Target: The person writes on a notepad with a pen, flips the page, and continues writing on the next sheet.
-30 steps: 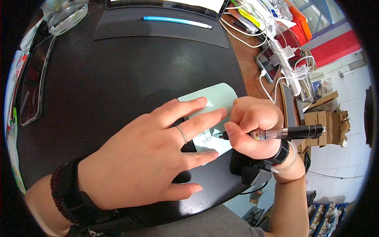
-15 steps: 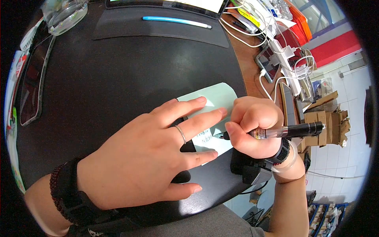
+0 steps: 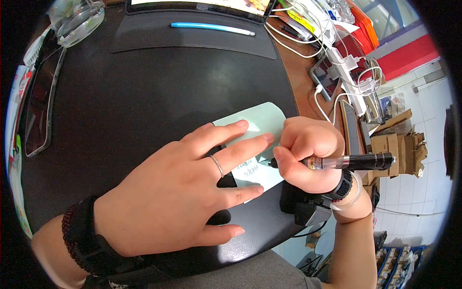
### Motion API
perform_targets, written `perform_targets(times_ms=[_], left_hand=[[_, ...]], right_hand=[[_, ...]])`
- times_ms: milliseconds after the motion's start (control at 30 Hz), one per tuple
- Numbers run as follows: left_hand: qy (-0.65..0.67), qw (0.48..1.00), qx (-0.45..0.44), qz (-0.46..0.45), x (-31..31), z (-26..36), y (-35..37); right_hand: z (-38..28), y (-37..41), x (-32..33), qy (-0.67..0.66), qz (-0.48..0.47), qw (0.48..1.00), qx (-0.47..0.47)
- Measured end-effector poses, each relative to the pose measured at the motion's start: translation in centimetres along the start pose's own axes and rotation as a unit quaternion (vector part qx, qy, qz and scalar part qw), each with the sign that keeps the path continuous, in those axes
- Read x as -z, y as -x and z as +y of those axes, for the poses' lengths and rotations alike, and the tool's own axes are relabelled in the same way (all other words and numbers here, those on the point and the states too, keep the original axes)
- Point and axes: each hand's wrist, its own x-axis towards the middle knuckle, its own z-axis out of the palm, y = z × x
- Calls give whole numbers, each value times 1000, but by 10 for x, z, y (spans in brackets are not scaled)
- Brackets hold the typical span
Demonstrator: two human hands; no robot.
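A pale green paper [image 3: 260,118] with small dark handwriting on its lower part lies on the black desk mat [image 3: 144,86]. My left hand [image 3: 183,185], a ring on one finger, is spread flat with its fingertips on the paper. At the paper's right side, my right hand [image 3: 313,154] is closed round a black and clear pen [image 3: 334,162]. The pen's tip points left, close to the writing; whether it touches the paper cannot be made out.
A tablet [image 3: 202,6] and a blue-white stylus [image 3: 211,28] are at the top. A phone [image 3: 44,106] and a clear container [image 3: 77,21] lie left. Right are a white power strip [image 3: 350,82], cables and cardboard boxes [image 3: 385,144]. A black object [image 3: 301,204] sits below my right hand.
The whole view has shifted slightly. Both hands keep nearly the same pose on and beside the paper, with the pen still held.
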Motion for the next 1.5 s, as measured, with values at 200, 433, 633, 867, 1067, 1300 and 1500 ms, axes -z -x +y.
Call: perform_targets(times_ms=[200, 433, 633, 867, 1067, 1300, 1500], left_hand=[[6, 1000, 2, -9, 0, -1, 0], [11, 1000, 2, -9, 1, -1, 1], [5, 1000, 1, -11, 1, -1, 0], [6, 1000, 1, -7, 0, -1, 0], [9, 1000, 2, -5, -1, -1, 0], [6, 1000, -2, -14, 1, 0, -2], [28, 999, 14, -33, 3, 1, -2]], right_hand=[[2, 1, 1, 10, -1, 1000, 5], [2, 1, 0, 3, 4, 1000, 6], [3, 2, 1, -7, 0, 1000, 0], [4, 2, 1, -6, -2, 1000, 13], [4, 2, 2, -11, -3, 1000, 16], [4, 4, 3, 3, 16, 1000, -5], [3, 3, 8, 18, -17, 1000, 16]])
